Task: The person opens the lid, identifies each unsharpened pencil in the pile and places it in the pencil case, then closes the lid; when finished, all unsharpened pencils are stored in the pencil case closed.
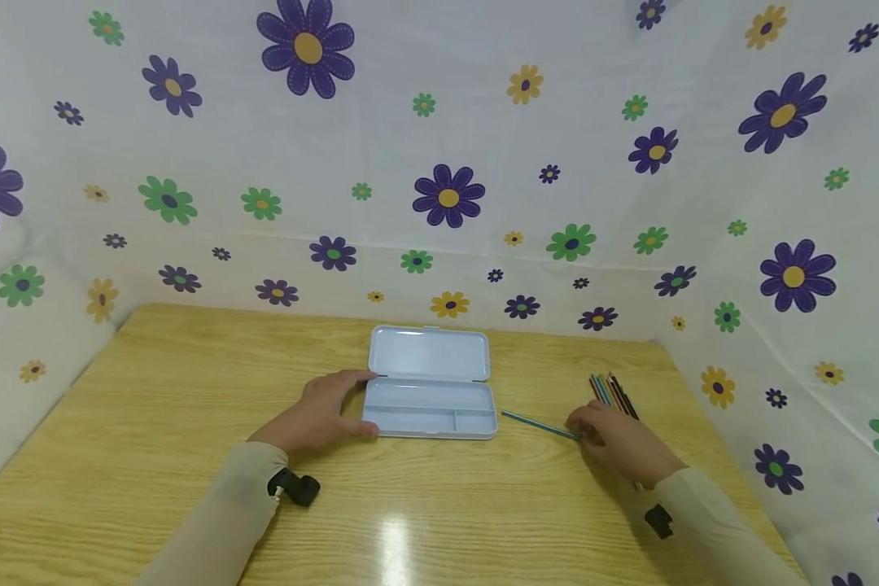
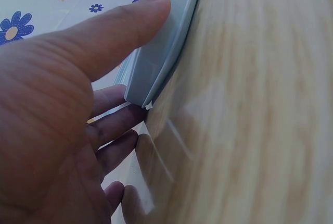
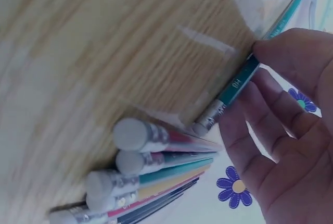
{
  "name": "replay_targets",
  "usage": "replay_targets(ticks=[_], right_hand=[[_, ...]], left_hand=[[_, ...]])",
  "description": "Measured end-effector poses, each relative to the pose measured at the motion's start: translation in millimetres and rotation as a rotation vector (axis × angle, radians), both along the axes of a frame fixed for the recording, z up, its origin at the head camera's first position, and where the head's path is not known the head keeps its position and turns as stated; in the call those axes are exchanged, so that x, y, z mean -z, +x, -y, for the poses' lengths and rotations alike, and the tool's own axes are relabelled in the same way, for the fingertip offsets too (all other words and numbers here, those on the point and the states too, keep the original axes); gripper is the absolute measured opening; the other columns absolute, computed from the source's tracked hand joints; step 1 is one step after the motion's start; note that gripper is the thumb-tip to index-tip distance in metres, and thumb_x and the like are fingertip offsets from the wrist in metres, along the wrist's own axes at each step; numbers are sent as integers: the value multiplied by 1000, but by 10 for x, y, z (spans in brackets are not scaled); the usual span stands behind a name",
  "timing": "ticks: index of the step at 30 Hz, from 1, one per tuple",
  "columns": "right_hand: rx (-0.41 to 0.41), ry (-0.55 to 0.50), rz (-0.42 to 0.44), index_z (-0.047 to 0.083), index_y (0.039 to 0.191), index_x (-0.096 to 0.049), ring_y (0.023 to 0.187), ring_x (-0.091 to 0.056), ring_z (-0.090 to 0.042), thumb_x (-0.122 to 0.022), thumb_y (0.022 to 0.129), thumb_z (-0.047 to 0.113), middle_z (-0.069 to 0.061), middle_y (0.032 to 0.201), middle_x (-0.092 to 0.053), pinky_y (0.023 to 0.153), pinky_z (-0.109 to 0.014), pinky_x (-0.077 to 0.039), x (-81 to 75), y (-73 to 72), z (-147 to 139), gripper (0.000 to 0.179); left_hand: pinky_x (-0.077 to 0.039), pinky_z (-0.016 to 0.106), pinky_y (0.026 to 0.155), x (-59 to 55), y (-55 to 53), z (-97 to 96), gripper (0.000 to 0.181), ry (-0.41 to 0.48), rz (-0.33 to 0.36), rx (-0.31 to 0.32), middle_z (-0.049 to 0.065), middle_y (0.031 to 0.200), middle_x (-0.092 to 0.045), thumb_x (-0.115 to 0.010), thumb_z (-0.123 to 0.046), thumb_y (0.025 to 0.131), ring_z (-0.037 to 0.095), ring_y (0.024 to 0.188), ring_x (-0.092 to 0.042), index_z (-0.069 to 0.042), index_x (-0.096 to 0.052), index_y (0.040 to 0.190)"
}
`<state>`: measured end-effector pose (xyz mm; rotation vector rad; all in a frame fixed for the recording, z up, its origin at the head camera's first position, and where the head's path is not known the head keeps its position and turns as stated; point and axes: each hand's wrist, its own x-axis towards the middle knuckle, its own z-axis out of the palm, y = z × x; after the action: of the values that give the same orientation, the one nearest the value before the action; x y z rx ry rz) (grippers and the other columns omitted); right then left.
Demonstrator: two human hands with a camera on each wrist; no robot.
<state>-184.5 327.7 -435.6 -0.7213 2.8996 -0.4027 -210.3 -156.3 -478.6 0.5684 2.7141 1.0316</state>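
A pale blue pencil case (image 1: pixel 410 392) lies on the table with its lid (image 1: pixel 428 354) folded back; its tray is divided into compartments. My left hand (image 1: pixel 318 415) grips the case's left end, thumb at the front corner and fingers toward the hinge side. In the left wrist view the thumb lies along the case's side wall (image 2: pixel 164 52). To the right of the case, my right hand (image 1: pixel 623 443) pinches a teal pencil (image 3: pixel 240 81) near its eraser end between thumb and fingers. The pencil's other end points at the case.
Several pencils with white erasers (image 3: pixel 132 135) lie side by side at the right, partly hidden under my right hand in the head view. The wooden table (image 1: pixel 212 366) meets a flower-patterned cloth (image 1: pixel 381 146) at its back and sides.
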Motion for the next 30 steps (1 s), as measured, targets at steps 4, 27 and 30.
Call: replay_targets(ticks=[4,27,30], right_hand=[[-3,19,6,14,111,-72,88,-60,-7,-72,95,3,7,100,-62,76,-31,-57,-25,4,-8,20],[-27,10,-78,13,124,-69,83,-56,-1,-71,93,0,10,97,-61,68,-27,-54,-22,-16,10,34],[-29,2,-109,13,123,-70,83,-57,-2,-72,93,1,11,97,-61,68,-27,-54,-33,-18,35,32]], left_hand=[[-15,62,122,-5,4,3,94,-5,-10,-1,12,160,-43,-82,-60,80,40,149,-35,-17,-44,155],[-13,59,124,-19,31,-12,94,12,26,-16,10,161,-42,-82,-59,81,38,150,-33,-18,-43,156],[-13,59,124,-16,20,-9,94,5,20,-16,9,161,-42,-82,-60,81,37,150,-34,-18,-43,156]])
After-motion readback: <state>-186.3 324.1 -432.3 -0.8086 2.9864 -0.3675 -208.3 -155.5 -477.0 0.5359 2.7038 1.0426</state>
